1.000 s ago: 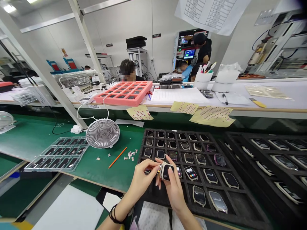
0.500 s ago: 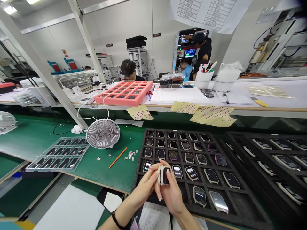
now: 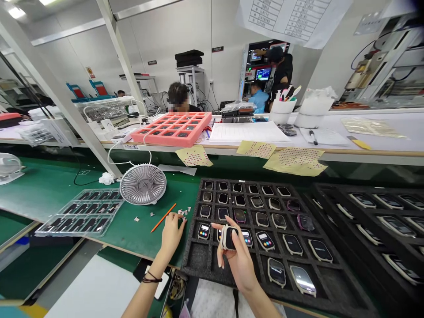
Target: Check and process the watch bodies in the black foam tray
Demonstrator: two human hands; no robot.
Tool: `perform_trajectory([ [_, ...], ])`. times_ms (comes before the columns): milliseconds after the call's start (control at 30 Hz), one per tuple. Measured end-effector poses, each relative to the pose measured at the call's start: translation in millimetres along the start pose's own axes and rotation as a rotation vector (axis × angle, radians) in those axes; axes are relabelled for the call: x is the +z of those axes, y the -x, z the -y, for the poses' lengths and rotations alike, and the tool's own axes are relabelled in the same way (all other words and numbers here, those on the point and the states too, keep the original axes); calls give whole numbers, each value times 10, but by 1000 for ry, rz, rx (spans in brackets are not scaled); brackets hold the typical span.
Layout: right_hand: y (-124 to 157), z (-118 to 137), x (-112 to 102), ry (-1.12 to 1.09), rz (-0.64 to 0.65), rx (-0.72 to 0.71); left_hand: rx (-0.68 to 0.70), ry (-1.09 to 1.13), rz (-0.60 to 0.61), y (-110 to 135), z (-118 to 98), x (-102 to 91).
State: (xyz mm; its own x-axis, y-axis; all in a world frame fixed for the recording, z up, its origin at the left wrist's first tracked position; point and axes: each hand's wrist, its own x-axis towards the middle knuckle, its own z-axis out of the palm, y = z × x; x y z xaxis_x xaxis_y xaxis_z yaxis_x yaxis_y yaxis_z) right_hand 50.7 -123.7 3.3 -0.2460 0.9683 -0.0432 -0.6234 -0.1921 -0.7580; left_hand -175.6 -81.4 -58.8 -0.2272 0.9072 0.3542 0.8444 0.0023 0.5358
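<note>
My right hand [image 3: 236,257] grips a smartwatch body [image 3: 229,237] with a dark screen and pale case, held above the near left part of the black foam tray [image 3: 198,258]. That tray holds rows of watch bodies, a few with lit screens [image 3: 203,230]. My left hand [image 3: 172,229] reaches left onto the green mat, fingertips pinched at a scatter of small white stickers [image 3: 181,213] beside the tray's edge. Whether a sticker is between the fingers I cannot make out.
An orange pencil [image 3: 163,217] lies by the stickers, a small white fan [image 3: 143,184] behind it, and a clear blister tray [image 3: 81,213] to the left. More black trays [image 3: 371,207] stand on the right. A pink tray [image 3: 172,128], papers and seated people occupy the far bench.
My left hand let go of the watch and moved left to the white stickers on the mat. My right hand kept the watch and turned its screen toward me.
</note>
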Motion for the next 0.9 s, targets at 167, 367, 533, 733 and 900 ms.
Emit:
perform_trajectory([
  [167, -6, -5, -6, -17, -3, -12, 37, 34, -38, 8, -20, 18],
  [367, -29, -51, 51, 3, -14, -47, 77, 339, -79, 88, -584, -264],
  [533, -17, -123, 98, 58, -38, -91, -1, 785, -44, 297, -1297, -376],
  [733, 9, -180, 52, 113, -69, -126, -226, 1114, 56, 442, -1537, -231],
  [900, 7, -187, 59, 178, -76, -224, -273, 1138, 28, 452, -1544, -221],
])
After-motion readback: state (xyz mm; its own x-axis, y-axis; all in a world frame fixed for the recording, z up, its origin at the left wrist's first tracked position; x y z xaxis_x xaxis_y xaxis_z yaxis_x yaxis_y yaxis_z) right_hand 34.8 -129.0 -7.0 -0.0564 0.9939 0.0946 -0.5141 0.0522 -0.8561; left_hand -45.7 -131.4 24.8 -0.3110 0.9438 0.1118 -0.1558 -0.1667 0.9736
